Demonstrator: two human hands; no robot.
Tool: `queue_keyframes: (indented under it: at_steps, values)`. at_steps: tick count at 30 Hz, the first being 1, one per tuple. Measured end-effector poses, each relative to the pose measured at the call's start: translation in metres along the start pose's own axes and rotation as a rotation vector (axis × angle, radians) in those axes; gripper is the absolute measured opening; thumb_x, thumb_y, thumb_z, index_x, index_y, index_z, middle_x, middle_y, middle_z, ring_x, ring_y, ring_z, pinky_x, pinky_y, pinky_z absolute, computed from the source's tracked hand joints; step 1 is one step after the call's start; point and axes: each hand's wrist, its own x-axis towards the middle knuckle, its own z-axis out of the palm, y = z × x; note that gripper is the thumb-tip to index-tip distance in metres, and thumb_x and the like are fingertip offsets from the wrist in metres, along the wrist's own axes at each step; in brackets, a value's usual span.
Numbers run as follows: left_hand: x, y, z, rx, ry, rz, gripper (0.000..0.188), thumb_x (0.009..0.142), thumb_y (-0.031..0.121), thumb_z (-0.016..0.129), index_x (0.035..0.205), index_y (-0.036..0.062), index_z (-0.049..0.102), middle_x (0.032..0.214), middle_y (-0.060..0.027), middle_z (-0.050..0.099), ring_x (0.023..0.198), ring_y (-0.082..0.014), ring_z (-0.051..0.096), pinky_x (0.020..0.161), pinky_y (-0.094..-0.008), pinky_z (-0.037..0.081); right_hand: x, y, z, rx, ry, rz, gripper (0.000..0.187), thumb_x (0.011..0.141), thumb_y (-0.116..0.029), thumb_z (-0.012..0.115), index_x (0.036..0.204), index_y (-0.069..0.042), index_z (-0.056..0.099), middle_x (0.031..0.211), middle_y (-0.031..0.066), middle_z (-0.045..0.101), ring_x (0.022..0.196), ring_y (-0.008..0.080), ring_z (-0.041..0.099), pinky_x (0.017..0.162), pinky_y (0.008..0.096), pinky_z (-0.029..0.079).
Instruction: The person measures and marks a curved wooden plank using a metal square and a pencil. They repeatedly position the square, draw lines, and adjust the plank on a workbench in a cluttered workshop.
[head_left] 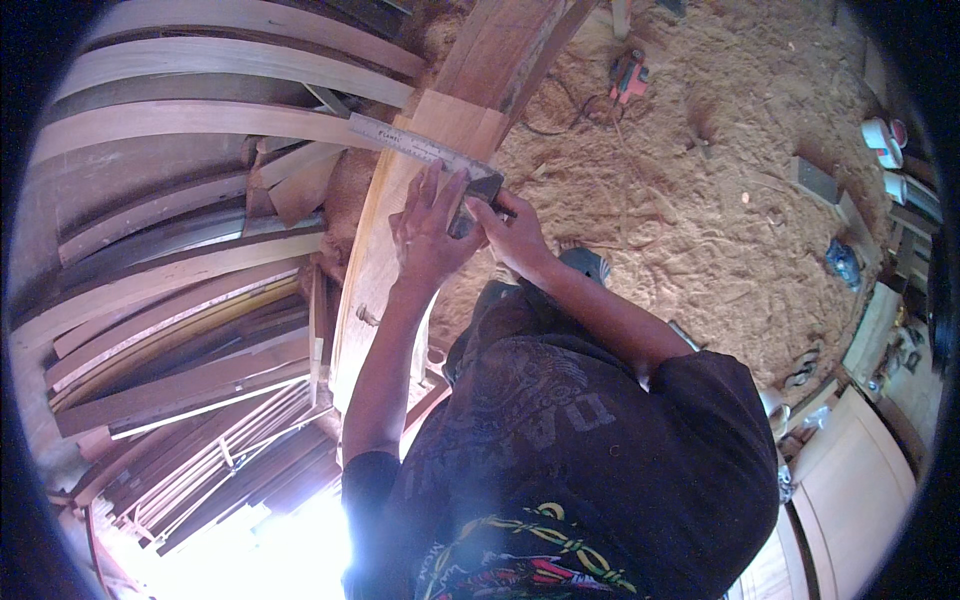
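Observation:
A try square (400, 138) with a pale metal blade lies across a long wooden beam (385, 240); its dark stock (484, 188) sits at the beam's right edge. My left hand (432, 228) holds the square, its long fingers stretched over the beam and their tips at the blade. Its thumb reaches toward the stock. My right hand (515, 238) is closed just beside the stock, fingers curled; what it pinches is hidden. Beyond the blade, the beam shows a lighter band (455, 112) and then darker reddish wood (500, 50).
Stacked boards (190, 225) fill the left side. Sawdust (650, 190) covers the floor at right, where a red and dark corded power tool (628, 80) lies. A grey block (814, 180), white containers (882, 145) and pale panels (850, 465) stand along the far right.

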Motion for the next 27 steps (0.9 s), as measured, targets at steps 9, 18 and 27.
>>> queue_keyframes:
  at_steps: [9, 18, 27]
  values:
    - [0.0, -0.001, 0.001, -0.017, 0.016, -0.015, 0.083, 0.07, 0.046, 0.086, 0.146, 0.0271, 0.06, 0.159, -0.011, 0.048, 0.146, -0.0352, 0.046, 0.1, -0.056, 0.047, 0.001, 0.002, -0.001, -0.006, -0.006, -0.024, 0.024, 0.104, -0.026, 0.067, 0.111, -0.003, 0.068, 0.075, 0.0031, 0.067, 0.056, 0.0107, 0.062, 0.052, 0.028, 0.052]
    - [0.003, 0.001, 0.001, 0.013, -0.049, -0.071, 0.081, 0.072, 0.051, 0.084, 0.146, 0.0285, 0.059, 0.162, -0.0087, 0.043, 0.147, -0.035, 0.043, 0.104, -0.06, 0.045, 0.006, -0.041, -0.047, -0.082, 0.207, -0.211, 0.034, 0.107, -0.033, 0.062, 0.127, -0.007, 0.067, 0.095, 0.0014, 0.07, 0.086, 0.009, 0.065, 0.067, 0.0261, 0.052]
    - [0.0, 0.007, -0.003, -0.076, -0.094, -0.14, 0.086, 0.069, 0.043, 0.088, 0.148, 0.0313, 0.057, 0.165, -0.0063, 0.04, 0.153, -0.0339, 0.034, 0.108, -0.0615, 0.041, 0.098, -0.118, -0.003, -0.966, -0.289, -0.568, 0.033, 0.108, -0.028, 0.06, 0.118, -0.001, 0.074, 0.101, 0.0125, 0.077, 0.081, 0.0183, 0.074, 0.071, 0.0317, 0.057]
